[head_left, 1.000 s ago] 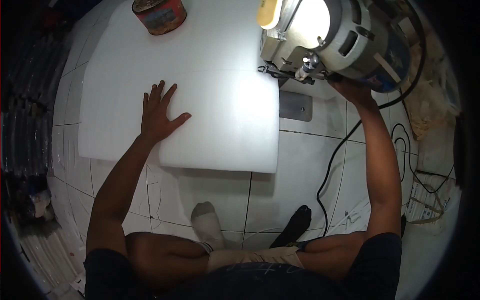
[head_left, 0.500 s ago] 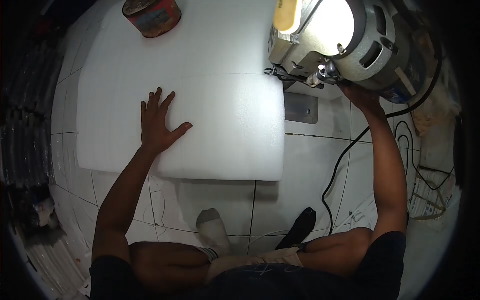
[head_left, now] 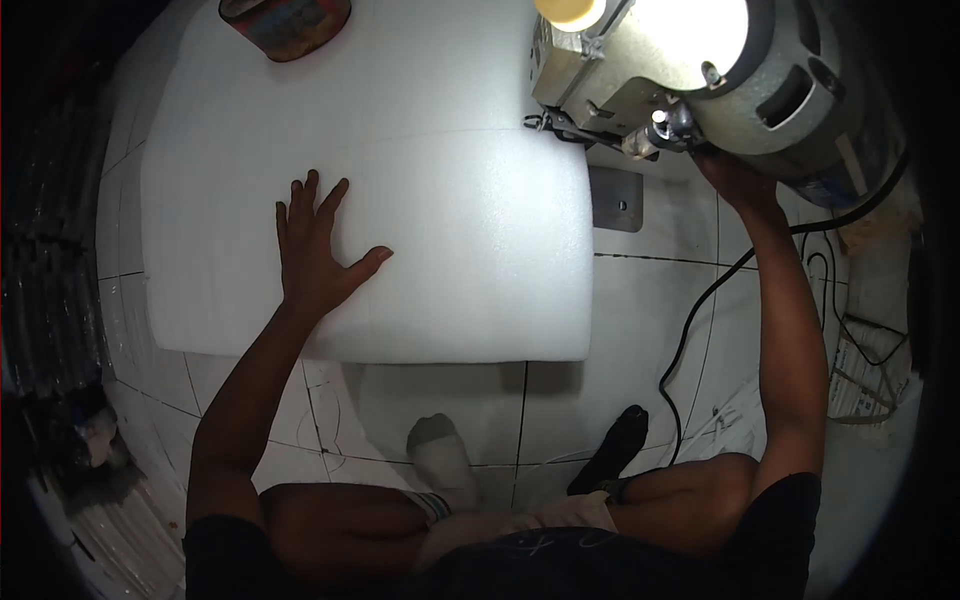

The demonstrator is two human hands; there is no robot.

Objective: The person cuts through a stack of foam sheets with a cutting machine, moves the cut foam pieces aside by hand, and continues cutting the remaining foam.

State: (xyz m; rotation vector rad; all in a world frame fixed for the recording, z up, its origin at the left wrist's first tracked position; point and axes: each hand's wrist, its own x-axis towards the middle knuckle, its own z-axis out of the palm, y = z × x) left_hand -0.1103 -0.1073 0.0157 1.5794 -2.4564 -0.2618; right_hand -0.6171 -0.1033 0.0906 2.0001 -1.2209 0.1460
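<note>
Using the middle of the view as the clock centre: the white foam block (head_left: 450, 250) fills most of the area from about 9 round to 1 o'clock, lying above the white tiled floor (head_left: 570, 320). The left hand (head_left: 318, 250) is planted palm-down on it near 10 o'clock, fingers spread apart, thumb stuck out toward 3.

The big motorised machine (head_left: 740, 110) sits up between 1 and 2 o'clock, a chunky metal thing with a vented round housing and a blown-out bright patch on it. There's a yellow rounded part (head_left: 570, 10) at its 10 o'clock end. The machine overlaps the foam's edge in this view, but I can't tell if they touch. The right hand (head_left: 738, 182) is at 2 o'clock, up against the machine's lower side, fingers tucked out of sight, so can't tell whether they're clamped on it.

Other stuff: a worn reddish tin (head_left: 290, 30) at 11 on the foam, cut off by the frame, and a flat metal plate (head_left: 618, 198) with a hole at 2, just beside the foam. A black cable (head_left: 690, 315) snakes down past 3 to about 4. Feet: pale sock (head_left: 445, 460) past 6, black sock (head_left: 612, 450) between 4 and 5.
</note>
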